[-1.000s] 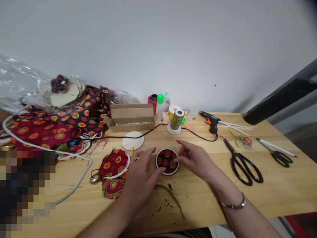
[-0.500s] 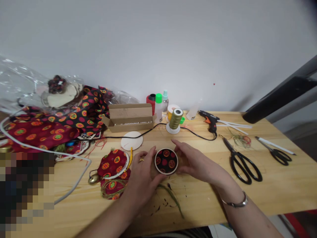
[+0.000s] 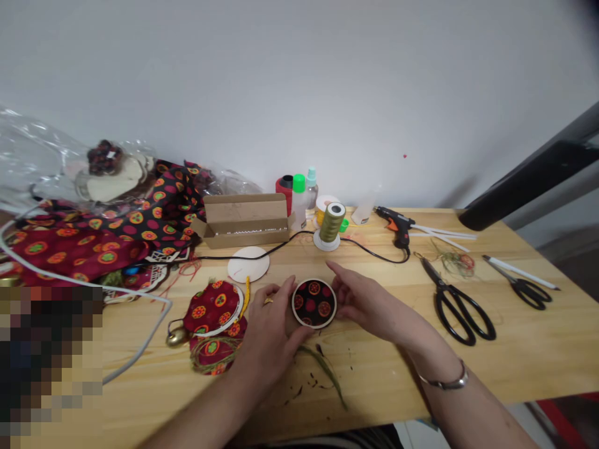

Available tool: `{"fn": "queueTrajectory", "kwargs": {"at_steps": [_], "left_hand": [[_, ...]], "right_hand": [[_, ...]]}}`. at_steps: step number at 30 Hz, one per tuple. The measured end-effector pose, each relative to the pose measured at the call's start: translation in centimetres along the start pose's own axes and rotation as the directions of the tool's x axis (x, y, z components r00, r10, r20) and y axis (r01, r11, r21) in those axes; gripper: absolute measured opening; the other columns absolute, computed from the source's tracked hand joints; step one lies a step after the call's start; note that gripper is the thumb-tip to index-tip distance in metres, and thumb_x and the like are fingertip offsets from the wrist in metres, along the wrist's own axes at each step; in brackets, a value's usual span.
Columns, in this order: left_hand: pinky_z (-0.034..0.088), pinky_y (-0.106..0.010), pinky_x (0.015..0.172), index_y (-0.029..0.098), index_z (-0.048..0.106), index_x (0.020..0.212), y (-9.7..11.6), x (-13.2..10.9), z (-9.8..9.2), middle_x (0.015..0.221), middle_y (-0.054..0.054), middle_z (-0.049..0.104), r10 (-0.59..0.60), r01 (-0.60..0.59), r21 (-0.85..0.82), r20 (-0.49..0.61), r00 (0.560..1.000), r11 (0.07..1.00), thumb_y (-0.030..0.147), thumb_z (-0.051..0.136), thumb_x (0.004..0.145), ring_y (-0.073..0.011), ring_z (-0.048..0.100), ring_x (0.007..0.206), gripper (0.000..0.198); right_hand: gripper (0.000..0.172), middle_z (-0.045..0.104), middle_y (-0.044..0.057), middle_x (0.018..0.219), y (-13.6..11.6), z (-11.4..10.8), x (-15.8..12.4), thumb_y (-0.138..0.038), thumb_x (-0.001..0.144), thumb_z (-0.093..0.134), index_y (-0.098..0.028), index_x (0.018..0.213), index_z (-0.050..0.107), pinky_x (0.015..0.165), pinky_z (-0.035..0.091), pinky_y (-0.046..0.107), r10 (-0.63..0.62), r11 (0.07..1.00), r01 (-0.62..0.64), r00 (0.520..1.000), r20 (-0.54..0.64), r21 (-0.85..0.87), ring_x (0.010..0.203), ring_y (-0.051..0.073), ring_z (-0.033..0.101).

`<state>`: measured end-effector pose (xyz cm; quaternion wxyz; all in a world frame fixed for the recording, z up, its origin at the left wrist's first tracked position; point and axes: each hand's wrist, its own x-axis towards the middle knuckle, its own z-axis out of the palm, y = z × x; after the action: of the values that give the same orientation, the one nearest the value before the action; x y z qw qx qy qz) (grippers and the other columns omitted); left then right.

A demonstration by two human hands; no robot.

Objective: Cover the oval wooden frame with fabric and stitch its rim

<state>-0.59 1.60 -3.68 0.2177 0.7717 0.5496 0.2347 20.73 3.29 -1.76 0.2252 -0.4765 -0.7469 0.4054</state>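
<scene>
A round disc covered in black fabric with red and orange dots (image 3: 314, 303) is tilted up from the wooden table (image 3: 515, 349), held between both hands. My left hand (image 3: 269, 330) grips its left and lower edge with thumb and fingers; a ring shows on one finger. My right hand (image 3: 367, 302) holds its right edge, fingers curled behind it; a metal bangle sits on that wrist. Left of my left hand lie red fabric-covered discs (image 3: 213, 308) with a small brass bell (image 3: 175, 337).
A plain white disc (image 3: 248, 264), a cardboard box (image 3: 246, 219), an olive thread spool (image 3: 330, 226), bottles (image 3: 299, 199), a glue gun (image 3: 397, 226) with its black cord, two black scissors (image 3: 461, 305) (image 3: 526, 288) and piled patterned cloth (image 3: 93, 237) surround the hands. Thread scraps (image 3: 322, 371) lie near the front edge.
The black dotted disc has gone from lying nearly flat under my fingertips to being tilted up and gripped at both sides. Both hands closed in on it.
</scene>
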Motion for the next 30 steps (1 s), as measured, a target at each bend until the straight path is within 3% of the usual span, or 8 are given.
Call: {"fn": "queueTrajectory", "kwargs": {"at_steps": [7,18,24,27,30], "left_hand": [[0.038,-0.045,0.095,0.012,0.036,0.13,-0.1,0.0,0.1,0.118,-0.011,0.059,0.015,-0.016,0.033,0.022,1.0,0.999,0.028,0.066,0.071,-0.0274,0.041,0.113,0.068],[0.04,-0.045,0.091,0.011,0.042,0.125,-0.2,0.0,0.4,0.112,-0.014,0.059,0.072,-0.07,0.093,-0.018,0.997,0.993,0.032,0.064,0.071,-0.0295,0.044,0.109,0.062],[0.039,-0.047,0.092,0.016,0.036,0.129,-0.4,-0.1,0.4,0.114,-0.011,0.06,0.059,-0.058,0.066,-0.013,0.998,0.996,0.031,0.064,0.071,-0.0298,0.043,0.111,0.066],[0.037,-0.048,0.093,0.019,0.035,0.13,-0.3,-0.1,0.3,0.115,-0.01,0.06,0.047,-0.046,0.036,-0.025,0.999,0.998,0.031,0.064,0.071,-0.0296,0.044,0.112,0.067],[0.037,-0.049,0.093,0.018,0.035,0.13,-0.3,-0.1,0.4,0.116,-0.011,0.059,0.04,-0.04,0.033,-0.025,0.999,0.999,0.033,0.064,0.072,-0.0305,0.043,0.112,0.067]], "right_hand": [[0.075,0.054,0.007,0.1,0.2,0.1,0.0,-0.008,0.075,0.058,-0.017,0.139,0.02,0.075,0.049,0.032,-0.001,1.0,0.001,1.0,0.006,-0.022,0.078,0.014,0.055],[0.074,0.054,0.008,0.103,0.4,0.3,-0.3,-0.008,0.074,0.058,-0.019,0.139,0.024,0.08,0.049,0.035,-0.004,0.999,0.004,1.0,-0.005,-0.049,0.081,0.015,0.056],[0.073,0.055,0.007,0.103,-0.8,-0.8,-0.6,-0.015,0.074,0.063,-0.02,0.137,0.026,0.074,0.051,0.034,0.008,0.999,-0.008,1.0,0.013,-0.041,0.079,0.016,0.056],[0.07,0.053,0.009,0.111,-1.1,-1.0,-0.4,-0.024,0.072,0.069,-0.021,0.133,0.034,0.083,0.048,0.038,-0.047,0.99,0.037,0.996,-0.072,-0.134,0.091,0.019,0.054],[0.07,0.048,0.008,0.123,-1.1,-0.3,-0.1,-0.03,0.071,0.07,-0.024,0.132,0.036,0.096,0.039,0.039,-0.198,0.972,0.184,0.976,-0.09,-0.145,0.112,0.021,0.045]]}}
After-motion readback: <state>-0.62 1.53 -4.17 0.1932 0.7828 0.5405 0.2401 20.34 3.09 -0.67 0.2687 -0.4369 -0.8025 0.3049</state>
